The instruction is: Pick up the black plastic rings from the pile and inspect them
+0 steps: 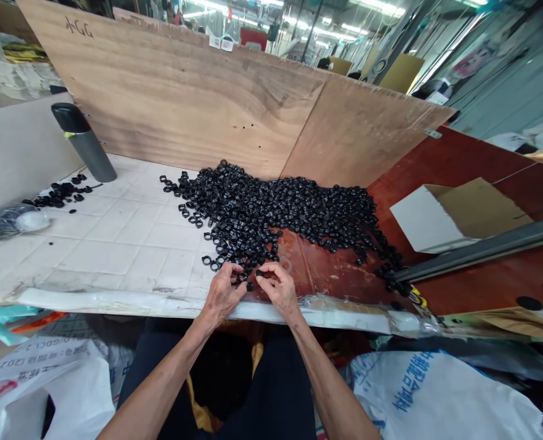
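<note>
Forearms (164, 368) foremost, our left hand (221, 296) and right hand (279, 290) narrowly pinch black pieces (249, 286), the heap (262, 205) at twelve o'clock seemingly piled for easy reach.

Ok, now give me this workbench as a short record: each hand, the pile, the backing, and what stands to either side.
Left hand: fingers and thumb at a small black part
Right hand: pinching another black piece
Pile: many black rings, beyond the hands
Backing: plywood board
Left side: grey bottle, smaller black cluster
Right side: open cardboard box
</note>
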A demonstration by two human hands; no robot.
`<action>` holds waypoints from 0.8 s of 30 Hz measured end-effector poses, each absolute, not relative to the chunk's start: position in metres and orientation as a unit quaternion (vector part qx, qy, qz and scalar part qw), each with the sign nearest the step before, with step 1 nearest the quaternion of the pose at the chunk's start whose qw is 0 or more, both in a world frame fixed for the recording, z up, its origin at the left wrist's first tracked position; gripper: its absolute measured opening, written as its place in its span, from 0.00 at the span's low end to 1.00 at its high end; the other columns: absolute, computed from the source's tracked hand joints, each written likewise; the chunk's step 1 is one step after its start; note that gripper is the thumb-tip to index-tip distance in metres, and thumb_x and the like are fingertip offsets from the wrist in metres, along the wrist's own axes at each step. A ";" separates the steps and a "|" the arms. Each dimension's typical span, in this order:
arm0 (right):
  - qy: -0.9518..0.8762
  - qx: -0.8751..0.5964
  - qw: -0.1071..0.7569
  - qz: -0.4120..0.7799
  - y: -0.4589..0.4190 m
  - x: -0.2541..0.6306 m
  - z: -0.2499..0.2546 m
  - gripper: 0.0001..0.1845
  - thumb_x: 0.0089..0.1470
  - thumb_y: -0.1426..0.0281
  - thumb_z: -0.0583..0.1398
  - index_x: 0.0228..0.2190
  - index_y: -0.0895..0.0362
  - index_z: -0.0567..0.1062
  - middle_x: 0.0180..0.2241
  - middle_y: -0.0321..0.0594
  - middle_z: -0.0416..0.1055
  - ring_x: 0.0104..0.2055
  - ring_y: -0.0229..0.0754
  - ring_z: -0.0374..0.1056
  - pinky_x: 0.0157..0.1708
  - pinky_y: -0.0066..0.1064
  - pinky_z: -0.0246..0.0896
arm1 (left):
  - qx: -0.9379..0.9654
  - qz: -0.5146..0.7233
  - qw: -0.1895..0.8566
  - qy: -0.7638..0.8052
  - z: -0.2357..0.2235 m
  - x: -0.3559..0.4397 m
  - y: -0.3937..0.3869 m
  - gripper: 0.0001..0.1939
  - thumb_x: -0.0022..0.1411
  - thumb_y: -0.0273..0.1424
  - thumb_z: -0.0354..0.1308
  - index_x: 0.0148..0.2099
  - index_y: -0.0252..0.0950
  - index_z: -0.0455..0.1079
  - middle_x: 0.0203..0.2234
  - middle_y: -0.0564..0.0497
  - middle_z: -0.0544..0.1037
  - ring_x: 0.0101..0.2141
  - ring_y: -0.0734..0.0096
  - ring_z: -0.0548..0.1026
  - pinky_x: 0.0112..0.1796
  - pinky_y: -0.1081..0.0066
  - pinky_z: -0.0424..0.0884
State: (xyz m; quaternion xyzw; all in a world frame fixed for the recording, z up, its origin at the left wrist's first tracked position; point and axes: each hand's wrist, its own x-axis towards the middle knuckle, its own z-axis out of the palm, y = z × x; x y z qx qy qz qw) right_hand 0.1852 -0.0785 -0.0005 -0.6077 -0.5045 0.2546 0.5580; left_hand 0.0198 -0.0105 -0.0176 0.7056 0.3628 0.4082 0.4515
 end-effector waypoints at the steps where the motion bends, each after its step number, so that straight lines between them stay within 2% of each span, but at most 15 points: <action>1: -0.501 -0.598 0.564 0.272 -0.079 0.187 0.001 0.09 0.54 0.65 0.65 0.38 0.55 0.76 0.41 0.41 0.73 0.37 0.41 0.73 0.34 0.29 0.73 | 0.706 0.411 0.452 0.358 -0.017 0.020 -0.010 0.13 0.56 0.25 0.62 0.44 0.38 0.68 0.36 0.51 0.78 0.35 0.69 0.81 0.39 0.68 0.80; 6: -0.451 -0.563 0.612 0.325 -0.079 0.191 0.003 0.09 0.51 0.66 0.68 0.32 0.55 0.76 0.41 0.42 0.75 0.42 0.44 0.75 0.47 0.38 0.74 | 0.702 0.395 0.484 0.342 -0.008 0.019 -0.013 0.11 0.58 0.27 0.62 0.44 0.37 0.69 0.32 0.54 0.79 0.26 0.75 0.78 0.30 0.74 0.77; 9: -0.437 -0.561 0.615 0.340 -0.076 0.189 0.004 0.09 0.50 0.66 0.69 0.31 0.55 0.75 0.42 0.43 0.77 0.44 0.46 0.76 0.49 0.42 0.73 | 0.679 0.402 0.521 0.327 -0.004 0.017 -0.015 0.10 0.59 0.29 0.65 0.44 0.37 0.71 0.31 0.54 0.79 0.26 0.75 0.79 0.30 0.74 0.78; 15: -0.490 -0.543 0.574 0.369 -0.070 0.186 0.010 0.07 0.52 0.65 0.69 0.29 0.55 0.77 0.42 0.44 0.79 0.44 0.46 0.77 0.47 0.40 0.74 | 0.613 0.432 0.585 0.310 -0.007 0.017 -0.018 0.10 0.62 0.34 0.65 0.44 0.37 0.74 0.40 0.49 0.81 0.33 0.69 0.83 0.36 0.69 0.82; 20: -0.531 -0.533 0.559 0.348 -0.066 0.191 0.011 0.07 0.51 0.65 0.68 0.29 0.55 0.77 0.39 0.42 0.79 0.41 0.46 0.76 0.43 0.36 0.74 | 0.628 0.452 0.546 0.319 -0.009 0.016 -0.018 0.09 0.62 0.34 0.66 0.44 0.37 0.76 0.41 0.49 0.80 0.39 0.68 0.81 0.42 0.67 0.82; 24: -0.509 -0.551 0.546 0.373 -0.065 0.194 0.009 0.11 0.49 0.66 0.70 0.36 0.54 0.80 0.34 0.39 0.79 0.34 0.43 0.75 0.36 0.33 0.73 | 0.655 0.446 0.518 0.322 -0.008 0.015 -0.019 0.09 0.62 0.34 0.67 0.43 0.37 0.76 0.41 0.48 0.79 0.41 0.66 0.81 0.44 0.66 0.81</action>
